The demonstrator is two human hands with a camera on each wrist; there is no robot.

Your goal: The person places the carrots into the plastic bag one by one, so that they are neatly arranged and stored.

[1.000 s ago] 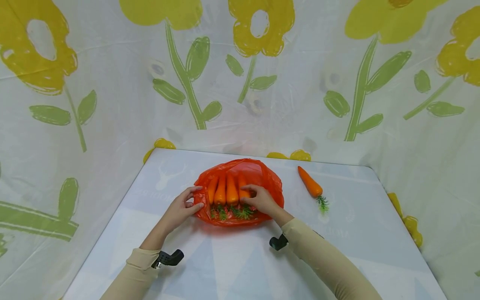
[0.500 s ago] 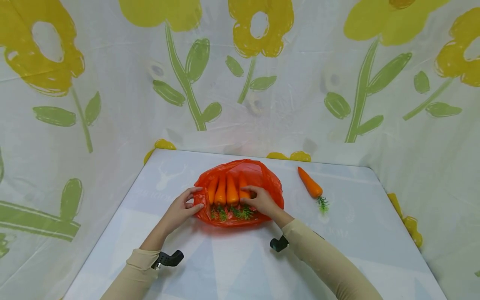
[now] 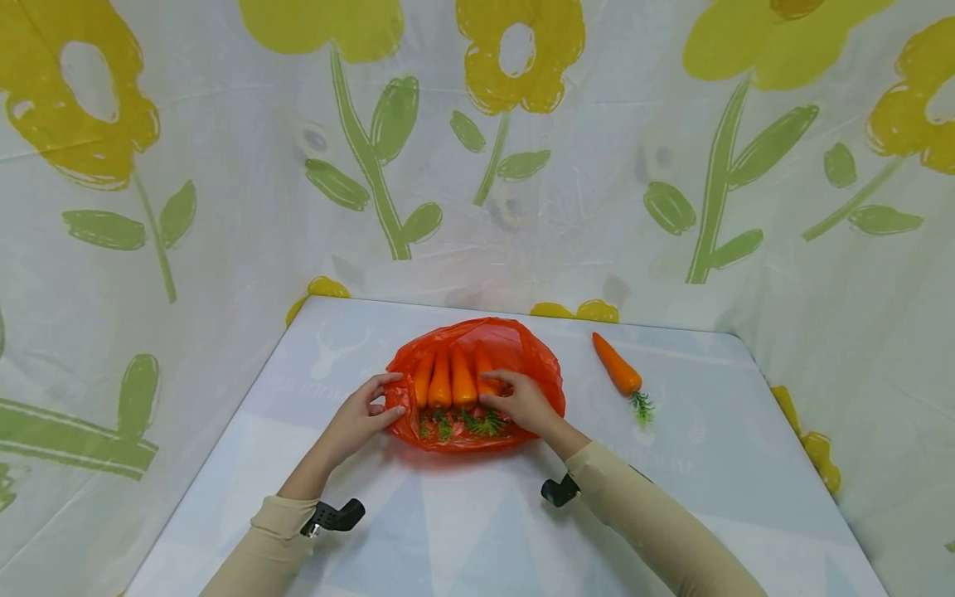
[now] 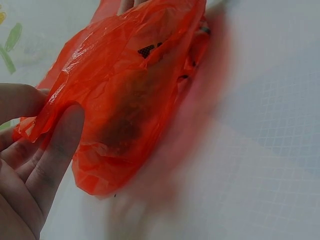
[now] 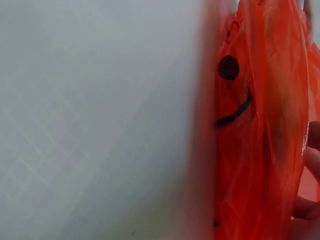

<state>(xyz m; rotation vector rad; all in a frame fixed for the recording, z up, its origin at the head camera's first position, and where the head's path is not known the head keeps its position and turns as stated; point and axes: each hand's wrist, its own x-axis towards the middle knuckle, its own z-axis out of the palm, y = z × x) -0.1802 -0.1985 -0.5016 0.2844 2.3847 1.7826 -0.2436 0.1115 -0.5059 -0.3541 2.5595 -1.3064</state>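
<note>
A red plastic bag [image 3: 525, 344] lies mouth up on the table with several orange carrots [image 3: 441, 383] side by side inside. Their green leafy tops [image 3: 485, 424] point toward the person. My left hand [image 3: 356, 424] pinches the bag's left rim between thumb and fingers; the left wrist view shows the gathered plastic [image 4: 55, 107] in that grip. My right hand [image 3: 528, 406] reaches into the bag and holds the rightmost carrot [image 3: 482, 358] near its thick end. In the right wrist view the bag's outer side [image 5: 265, 150], with black print, hides most of that hand.
One loose carrot [image 3: 618, 365] lies on the white patterned table [image 3: 716, 464] to the right of the bag, its leaves toward the person. A flower-printed curtain [image 3: 567, 232] stands behind the table and along both sides.
My right wrist has shifted very slightly right and down, with the fingers still at the carrot. The left hand, bag and loose carrot look the same.
</note>
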